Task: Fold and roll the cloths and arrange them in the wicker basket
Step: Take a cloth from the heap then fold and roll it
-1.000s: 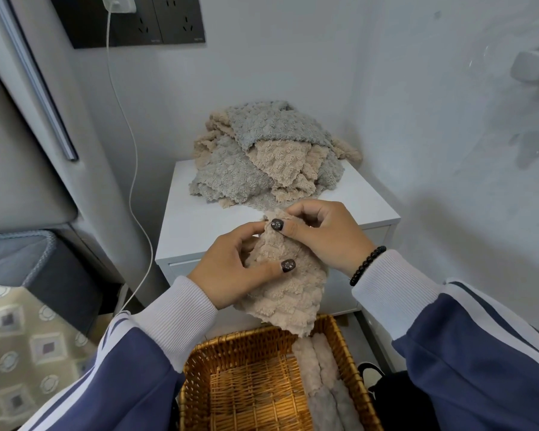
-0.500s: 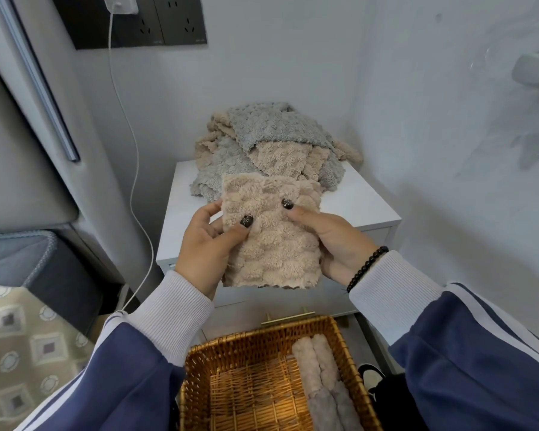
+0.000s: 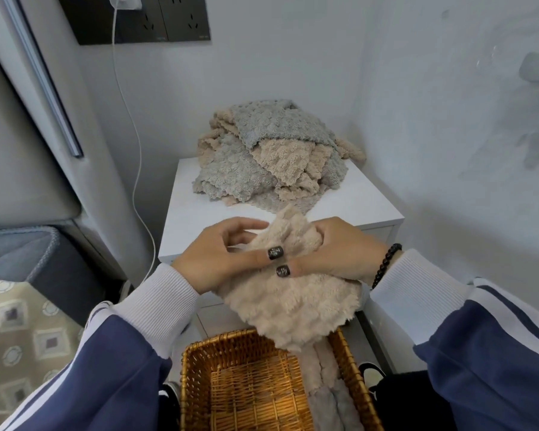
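Both arms reach forward from the lower corners of the view and the hands meet in the middle, close together. The left hand point(image 3: 213, 259) lies with its back toward the camera, its fingers curled forward and slightly blurred, its thumb stretched to the right and pressed flat on the beige cloth point(image 3: 293, 306). The right hand point(image 3: 339, 253) faces it, fingers curled over the cloth's bunched top edge, thumb pointing left just below the left thumb. Both thumbnails are dark. A black bead bracelet point(image 3: 386, 264) circles the right wrist. White ribbed cuffs end blue sleeves with white stripes.
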Demonstrator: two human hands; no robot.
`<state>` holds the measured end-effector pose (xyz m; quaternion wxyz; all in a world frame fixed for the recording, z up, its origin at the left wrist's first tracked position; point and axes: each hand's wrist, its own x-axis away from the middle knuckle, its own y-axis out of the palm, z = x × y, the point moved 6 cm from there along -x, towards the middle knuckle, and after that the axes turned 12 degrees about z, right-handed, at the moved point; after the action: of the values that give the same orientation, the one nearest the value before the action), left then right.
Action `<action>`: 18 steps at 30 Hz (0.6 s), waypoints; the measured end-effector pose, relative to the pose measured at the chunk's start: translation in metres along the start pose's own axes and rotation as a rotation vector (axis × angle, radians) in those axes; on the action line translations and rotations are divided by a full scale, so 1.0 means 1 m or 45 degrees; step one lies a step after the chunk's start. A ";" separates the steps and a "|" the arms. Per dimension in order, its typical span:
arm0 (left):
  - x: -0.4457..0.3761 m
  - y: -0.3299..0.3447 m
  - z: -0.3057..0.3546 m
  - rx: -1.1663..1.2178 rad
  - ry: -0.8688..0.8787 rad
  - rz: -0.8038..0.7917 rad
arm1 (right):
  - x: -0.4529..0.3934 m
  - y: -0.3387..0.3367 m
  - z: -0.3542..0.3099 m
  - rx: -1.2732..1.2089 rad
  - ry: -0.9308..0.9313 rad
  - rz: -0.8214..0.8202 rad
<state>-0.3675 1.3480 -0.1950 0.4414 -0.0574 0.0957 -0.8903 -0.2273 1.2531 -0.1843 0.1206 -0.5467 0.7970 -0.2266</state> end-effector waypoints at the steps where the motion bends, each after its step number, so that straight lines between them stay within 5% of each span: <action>1: 0.002 0.005 -0.001 -0.066 0.011 -0.065 | 0.001 0.003 0.001 0.062 0.000 -0.032; 5: 0.012 0.021 0.000 -0.140 0.035 -0.191 | 0.005 0.008 0.004 0.155 0.017 -0.106; 11: 0.005 0.011 0.003 -0.020 0.086 0.010 | 0.003 -0.021 0.009 0.133 0.054 -0.033; 18: 0.002 0.007 0.003 0.191 0.071 0.203 | 0.003 -0.038 0.025 -0.483 0.343 0.166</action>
<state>-0.3632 1.3419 -0.1933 0.5112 0.0085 0.0455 -0.8582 -0.1863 1.2336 -0.1867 -0.0772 -0.4717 0.8679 -0.1353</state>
